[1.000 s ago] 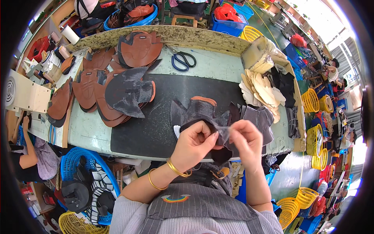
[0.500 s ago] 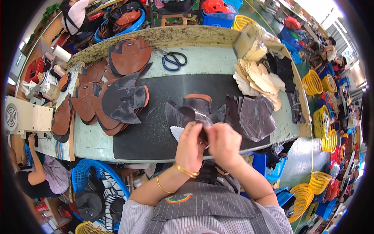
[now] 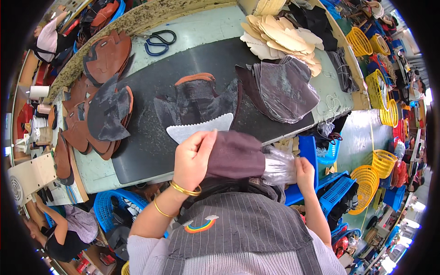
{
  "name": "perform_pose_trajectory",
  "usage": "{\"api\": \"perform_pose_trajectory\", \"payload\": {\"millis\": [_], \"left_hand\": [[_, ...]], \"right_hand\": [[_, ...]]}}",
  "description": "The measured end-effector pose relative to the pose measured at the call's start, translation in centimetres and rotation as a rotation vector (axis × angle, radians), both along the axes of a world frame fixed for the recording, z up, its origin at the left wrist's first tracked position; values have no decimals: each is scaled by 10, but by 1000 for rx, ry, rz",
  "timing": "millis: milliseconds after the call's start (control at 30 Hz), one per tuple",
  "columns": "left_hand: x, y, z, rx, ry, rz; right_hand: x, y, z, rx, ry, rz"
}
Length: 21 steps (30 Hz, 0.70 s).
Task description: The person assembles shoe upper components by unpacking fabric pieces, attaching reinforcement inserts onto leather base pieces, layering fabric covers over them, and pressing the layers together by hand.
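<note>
Brown leather pieces (image 3: 107, 59) lie overlapped in piles at the left end of the table (image 3: 206, 27), with a dark, scuffed piece edged in orange (image 3: 107, 114) on top of the nearer pile. Below the table edge on this side stands a blue basket (image 3: 107, 199), partly filled with dark items. Scissors with dark handles (image 3: 160, 42) lie towards the far side, near the piles.

A black mat (image 3: 142, 160) covers much of the middle of the table. On it rests a second dark piece with an orange edge (image 3: 195, 98), overlapped at its near side by a white piece with a serrated edge (image 3: 201, 128).

The left hand (image 3: 192, 156) pinches the left end of a maroon piece (image 3: 236, 155) between thumb and fingers, in front of the table's near edge. Crumpled clear film (image 3: 278, 167) extends from the maroon piece's right end; whether the two are joined cannot be determined. A stack of dark pieces (image 3: 286, 91) lies beyond, with cream pieces (image 3: 279, 36) fanned out behind it. The right hand (image 3: 305, 172) has its fingers closed on the film's far end, clear of the table.
</note>
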State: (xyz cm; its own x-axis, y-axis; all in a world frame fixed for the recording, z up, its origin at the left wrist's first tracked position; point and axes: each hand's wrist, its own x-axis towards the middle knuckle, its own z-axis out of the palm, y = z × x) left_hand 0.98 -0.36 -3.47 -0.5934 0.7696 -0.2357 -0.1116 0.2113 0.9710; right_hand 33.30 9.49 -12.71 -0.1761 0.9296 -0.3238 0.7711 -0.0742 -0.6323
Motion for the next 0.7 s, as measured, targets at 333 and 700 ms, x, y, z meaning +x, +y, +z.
{"api": "perform_pose_trajectory", "payload": {"millis": [333,700], "left_hand": [[-2,23,86,239,1195,-557],[-4,-70,0,75,-262,-200]], "right_hand": [[-67,-16,113,-389,655,272],[-172,-1,123,-1351,1437,-134]]}}
